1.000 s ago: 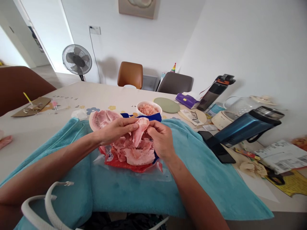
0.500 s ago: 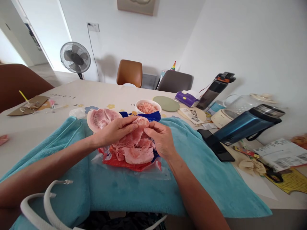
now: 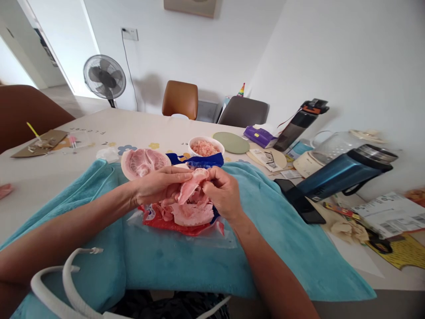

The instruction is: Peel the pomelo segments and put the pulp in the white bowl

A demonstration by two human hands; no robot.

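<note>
Your left hand (image 3: 154, 185) and right hand (image 3: 224, 193) pinched a pink fruit segment (image 3: 190, 188) above the peel scraps (image 3: 193, 215), seemingly peeling it; parting it cleanly seemed to call for gentle pulling.

The head-worn camera looked from above the near edge of the turquoise towel (image 3: 186, 266), facing forward and down, fairly near the left hand (image 3: 156, 185) and right hand (image 3: 223, 191) above it, with the wall (image 3: 206, 51) well beyond it.
</note>
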